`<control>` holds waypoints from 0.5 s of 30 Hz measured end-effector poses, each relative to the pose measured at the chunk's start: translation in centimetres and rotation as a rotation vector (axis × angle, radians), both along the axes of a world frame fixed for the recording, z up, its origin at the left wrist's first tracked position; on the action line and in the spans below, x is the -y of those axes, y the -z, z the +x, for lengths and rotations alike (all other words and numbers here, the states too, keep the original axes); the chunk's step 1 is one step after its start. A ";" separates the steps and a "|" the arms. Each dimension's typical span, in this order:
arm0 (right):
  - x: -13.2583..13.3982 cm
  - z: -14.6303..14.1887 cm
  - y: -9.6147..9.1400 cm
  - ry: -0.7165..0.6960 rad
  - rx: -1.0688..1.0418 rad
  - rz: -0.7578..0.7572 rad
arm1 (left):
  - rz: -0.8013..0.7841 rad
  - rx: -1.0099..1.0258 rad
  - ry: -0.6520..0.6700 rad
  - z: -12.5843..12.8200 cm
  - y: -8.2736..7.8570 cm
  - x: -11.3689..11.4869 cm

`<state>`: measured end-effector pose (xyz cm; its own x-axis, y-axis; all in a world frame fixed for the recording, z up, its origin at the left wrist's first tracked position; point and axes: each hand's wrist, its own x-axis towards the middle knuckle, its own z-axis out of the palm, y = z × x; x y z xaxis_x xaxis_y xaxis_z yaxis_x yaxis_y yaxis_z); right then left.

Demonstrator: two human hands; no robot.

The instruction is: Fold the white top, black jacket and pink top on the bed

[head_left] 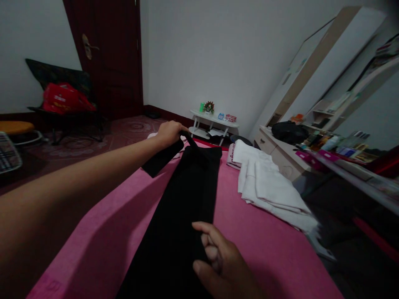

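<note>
A pair of black trousers (190, 199) lies lengthwise on the pink bed cover (243, 236), running from the near edge toward the far end. My left hand (171, 132) reaches to the far end and grips part of the black cloth, raised off the bed; a flap hangs beneath the hand. Over the near right edge of the trousers is my right hand (221, 257), thumb and forefinger apart and the other fingers bent. Nothing shows between its fingers. Whether it touches the cloth is unclear.
Folded white cloths (271, 182) lie on the bed's right side. A dresser (277, 151) with bottles stands at right. Beyond the bed are a small white table (215, 119) and a wall. A red bag (65, 99) rests on a chair at left.
</note>
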<state>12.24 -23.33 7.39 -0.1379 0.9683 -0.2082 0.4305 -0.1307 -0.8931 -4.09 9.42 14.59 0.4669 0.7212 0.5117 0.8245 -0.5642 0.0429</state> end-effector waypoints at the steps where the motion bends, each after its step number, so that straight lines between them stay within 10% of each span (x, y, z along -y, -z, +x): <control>1: -0.4 -0.5 0.2 -0.057 -0.006 -0.023 | 0.003 -0.030 -0.027 -0.7 0.1 -0.3; 5: -2.5 -0.8 1.1 -0.171 -0.102 -0.052 | -0.112 -0.225 -0.126 -3.1 2.3 -1.4; 8: -5.9 1.5 1.5 0.007 0.028 0.237 | -0.127 -0.238 -0.090 -2.8 4.4 -0.3; 15: -19.3 7.8 3.4 0.232 0.379 0.705 | -0.043 -0.070 0.455 4.6 9.1 8.2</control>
<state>20.07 -4.00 3.98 0.0384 0.8844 0.4651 0.7492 0.2825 -0.5991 0.53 1.18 5.47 0.7734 0.4549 0.4415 0.4954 -0.8683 0.0269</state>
